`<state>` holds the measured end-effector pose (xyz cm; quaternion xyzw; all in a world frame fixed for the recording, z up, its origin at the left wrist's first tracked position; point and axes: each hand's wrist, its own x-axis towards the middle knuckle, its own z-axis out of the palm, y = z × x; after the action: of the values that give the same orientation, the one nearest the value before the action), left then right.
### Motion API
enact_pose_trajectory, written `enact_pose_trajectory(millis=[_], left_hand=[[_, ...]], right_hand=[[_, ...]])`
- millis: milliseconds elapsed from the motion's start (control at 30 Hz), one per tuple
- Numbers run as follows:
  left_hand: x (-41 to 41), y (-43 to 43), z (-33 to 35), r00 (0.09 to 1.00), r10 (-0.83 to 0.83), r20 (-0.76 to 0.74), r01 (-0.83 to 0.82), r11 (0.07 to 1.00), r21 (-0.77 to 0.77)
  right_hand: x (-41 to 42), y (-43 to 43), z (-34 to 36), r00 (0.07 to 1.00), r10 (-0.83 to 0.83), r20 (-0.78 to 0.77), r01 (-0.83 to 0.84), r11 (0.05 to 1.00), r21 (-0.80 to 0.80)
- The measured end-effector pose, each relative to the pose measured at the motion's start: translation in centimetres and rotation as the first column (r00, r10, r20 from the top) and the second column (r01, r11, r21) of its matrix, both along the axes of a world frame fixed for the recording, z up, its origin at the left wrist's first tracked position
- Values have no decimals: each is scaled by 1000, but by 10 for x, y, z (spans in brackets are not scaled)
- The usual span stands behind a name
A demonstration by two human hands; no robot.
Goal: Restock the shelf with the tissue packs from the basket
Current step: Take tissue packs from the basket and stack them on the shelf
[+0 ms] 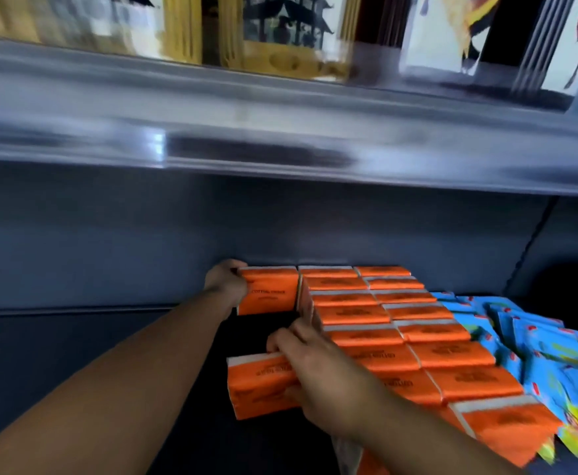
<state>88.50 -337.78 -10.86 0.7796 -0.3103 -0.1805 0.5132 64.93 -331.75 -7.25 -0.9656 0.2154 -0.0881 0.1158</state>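
Head view: L hand (225,285) wraps the left end of rear orange pack (270,293), which is upright at back of shelf (75,341). R hand (318,366) grips front orange pack (260,385) nr shelf front, fingers over top, thumb under. Both packs just left of orange pack rows (417,337); blue packs (541,344) further right.

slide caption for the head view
Restocking: left hand grips the far tissue pack, right hand the near tissue pack, beside stocked rows.

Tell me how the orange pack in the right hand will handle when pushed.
The orange pack probably gives softly: its wrapper creases under the right hand. Glossy film suggests easy sliding. Flat and boxy, it seems unlikely to roll.
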Motion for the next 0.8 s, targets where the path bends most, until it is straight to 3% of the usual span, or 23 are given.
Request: enact_pose_trajectory(millis=[133, 300, 367, 500, 567, 667, 700, 800], left_hand=[[-3, -1, -8, 998, 50, 50, -52, 997, 48], [2, 8, -10, 981, -100, -167, 107, 994, 32], [7, 18, -7, 970, -129, -204, 143, 988, 53], [1, 51, 12, 961, -185, -207, 179, 983, -46], [4, 76, 19, 876, -397, -272, 383, 918, -107], [12, 105, 20, 649, -658, -382, 669, 733, -125], [13, 108, 17, 649, -668, -364, 691, 718, -84], [12, 101, 4, 832, -546, -99, 553, 831, 63]], right_hand=[[0, -3, 0, 1000, -9, 12, 9, 1000, 11], [-4, -6, 1, 999, -32, 44, 31, 999, 28], [-4, -6, 3, 998, -33, 46, 33, 999, 11], [9, -14, 10, 995, -92, 32, 94, 993, -77], [22, -24, 15, 987, -139, 80, 145, 987, -73], [43, -43, 17, 966, -198, 167, 203, 979, -11], [49, -48, 17, 964, -207, 169, 210, 978, -3], [64, -54, 18, 971, -206, 123, 213, 976, -48]])
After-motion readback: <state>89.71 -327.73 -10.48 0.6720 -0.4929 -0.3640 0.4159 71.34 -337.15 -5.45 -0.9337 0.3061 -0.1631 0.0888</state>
